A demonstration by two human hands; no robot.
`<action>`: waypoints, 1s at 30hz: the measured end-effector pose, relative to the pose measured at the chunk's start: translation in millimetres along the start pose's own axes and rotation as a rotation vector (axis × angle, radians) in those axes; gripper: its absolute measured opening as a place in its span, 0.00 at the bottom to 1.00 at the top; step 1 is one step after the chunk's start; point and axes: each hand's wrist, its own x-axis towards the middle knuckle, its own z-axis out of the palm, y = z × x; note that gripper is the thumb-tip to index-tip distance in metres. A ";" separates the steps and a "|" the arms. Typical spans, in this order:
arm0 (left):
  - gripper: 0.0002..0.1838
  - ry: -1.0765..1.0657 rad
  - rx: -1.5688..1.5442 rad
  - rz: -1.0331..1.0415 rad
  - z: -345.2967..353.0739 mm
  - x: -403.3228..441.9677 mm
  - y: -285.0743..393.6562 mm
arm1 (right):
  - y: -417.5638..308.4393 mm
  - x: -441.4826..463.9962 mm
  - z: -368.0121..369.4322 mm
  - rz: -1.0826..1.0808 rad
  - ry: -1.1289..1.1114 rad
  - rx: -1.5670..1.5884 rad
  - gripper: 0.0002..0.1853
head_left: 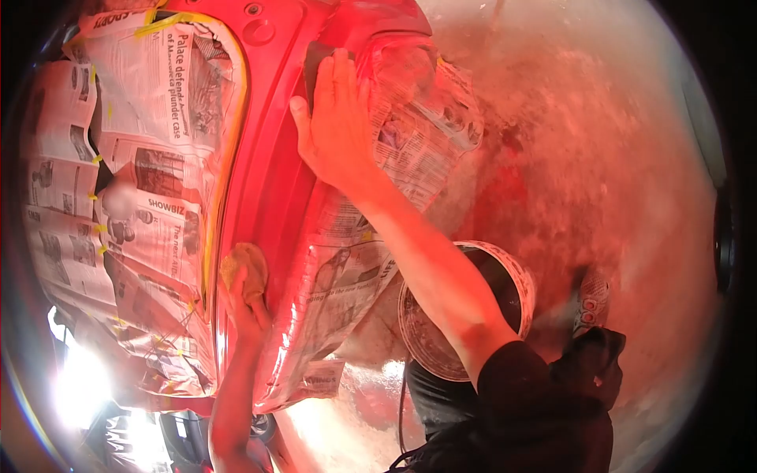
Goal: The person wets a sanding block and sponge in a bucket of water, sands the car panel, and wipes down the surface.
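Dark sleeve (544, 402): nearest, at the near right, its bare right forearm (426, 268) reaching far and left, passing above the bucket.
Bucket (523, 276): open-topped, right of the panel, partly hidden beneath that forearm; its contents cannot be made out. A dropped elbow could knock the rim.
Left hand (247, 311): near the panel's left edge, its fingers holding the tan pad.
Tan pad (254, 264): rounded, against the near part of the panel, just beside the masked edge. A sideways slip could rub the paper and lift or tear it.
Red panel (272, 189): long, curved and ridged, running from near to far between two papered areas. Uneven pressure over its ridges could mark the high parts more than the hollows.
Right newspaper (418, 138): wrinkled, along the panel's right side, loose-looking at the outer edge; a passing forearm might snag it.
Left newspaper (130, 118): broad, overlapping sheets, bordered by yellow tape (243, 87). Moisture or rubbing could loosen that border.
Right hand (339, 130): far along the panel, fingers outstretched and flat, thumb apart.
Dark sheet (315, 61): under those fingers, against the panel; being merely pressed, it could slide away if pressure eased.
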 end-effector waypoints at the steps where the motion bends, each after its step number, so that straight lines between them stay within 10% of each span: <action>1: 0.26 -0.004 -0.005 -0.005 -1.8 0.5 3.2 | 0.6 3.2 0.0 0.000 0.012 0.007 0.41; 8: 0.25 0.047 -0.126 0.009 6.7 -0.8 -4.2 | -80.2 -200.7 3.0 -0.095 -0.410 0.260 0.45; 15: 0.24 0.067 0.004 0.069 -6.0 15.7 19.9 | -36.1 -113.7 -18.7 -0.133 -0.004 0.248 0.43; 30: 0.25 0.072 -0.015 0.037 -6.2 14.9 18.2 | -59.2 -197.6 23.5 -0.108 -0.335 -0.142 0.41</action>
